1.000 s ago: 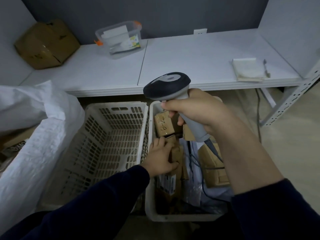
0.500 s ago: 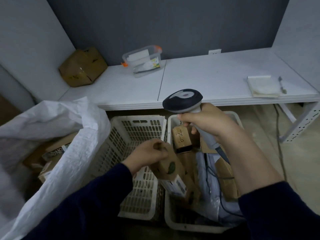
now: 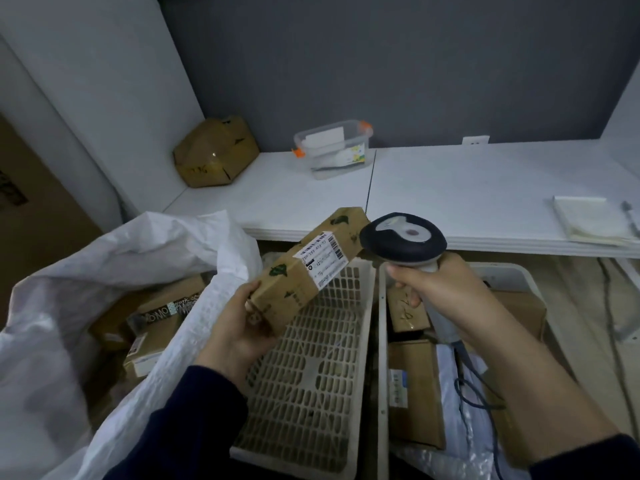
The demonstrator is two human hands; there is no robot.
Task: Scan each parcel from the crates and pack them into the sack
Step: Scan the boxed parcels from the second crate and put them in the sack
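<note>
We grip the parcel [image 3: 304, 271] in our left hand [image 3: 239, 327], label up, far end tilted toward the scanner [image 3: 403, 242] clenched in our right hand [image 3: 440, 296].

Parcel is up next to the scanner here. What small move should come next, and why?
Probably aim the scanner in the right hand at the label: the left hand holds the parcel label-up, but the scanner head sits beside its far end, not over the barcode.
</note>
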